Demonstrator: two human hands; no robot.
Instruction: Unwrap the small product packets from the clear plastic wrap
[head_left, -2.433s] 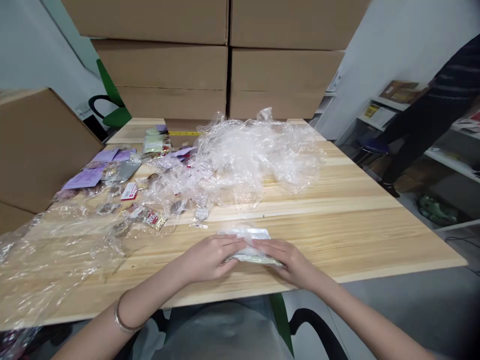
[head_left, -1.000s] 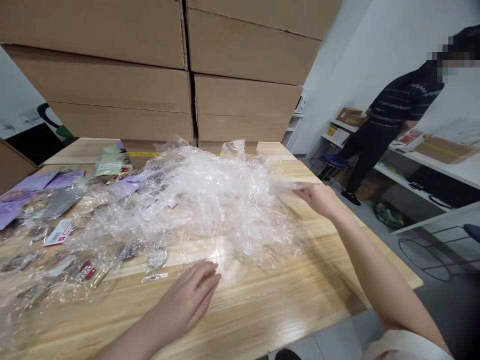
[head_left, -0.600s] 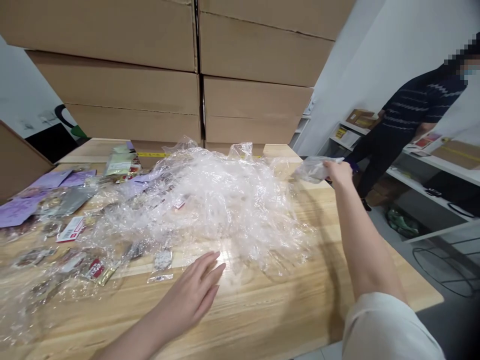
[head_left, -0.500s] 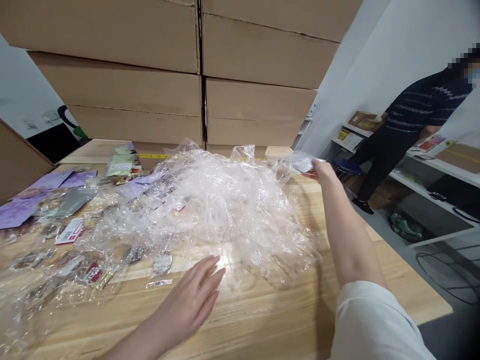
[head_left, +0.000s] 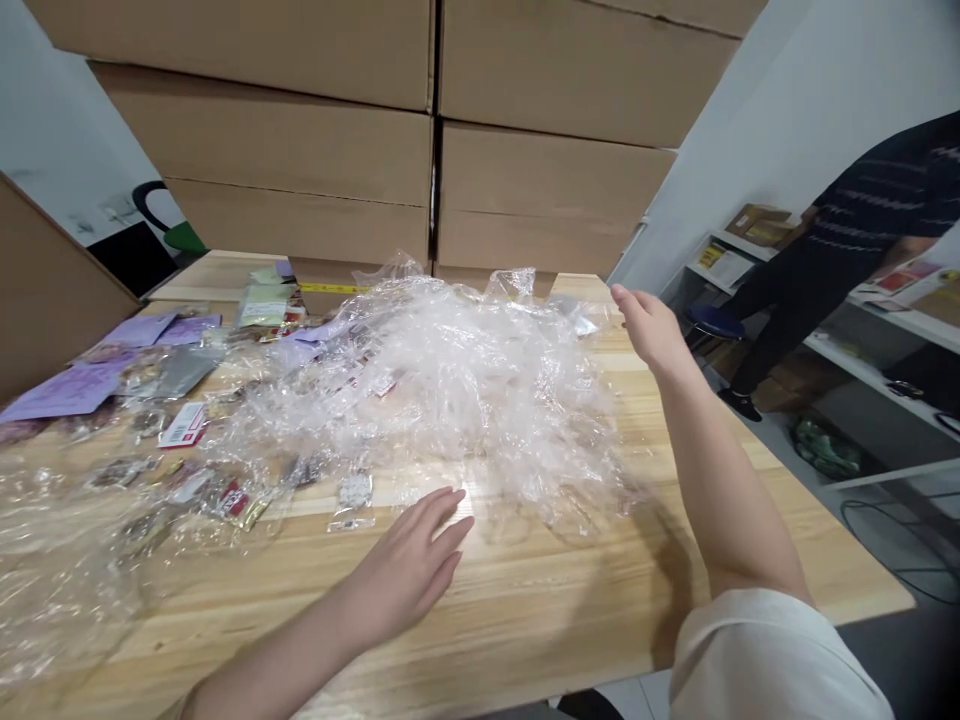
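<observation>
Lying just left of the right hand [head_left: 651, 325], and far from the left hand [head_left: 409, 560], a silvery packet [head_left: 583, 318] rests at the far right edge of the clear plastic heap [head_left: 480, 370] on the bench [head_left: 810, 560]. Both grips look unclenched, holding nothing visible. Clear film blurs the packet's outline and long axis; the left palm is hidden.

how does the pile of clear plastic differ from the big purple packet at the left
The clear plastic pile is colourless and see-through, while the purple packet is coloured and patterned. The plastic pile is crumpled and heaped up; the purple packet looks fairly flat. The plastic pile spreads widely across the middle, whereas the purple packet covers far less space near the left edge. Both are on the wooden table.
</observation>
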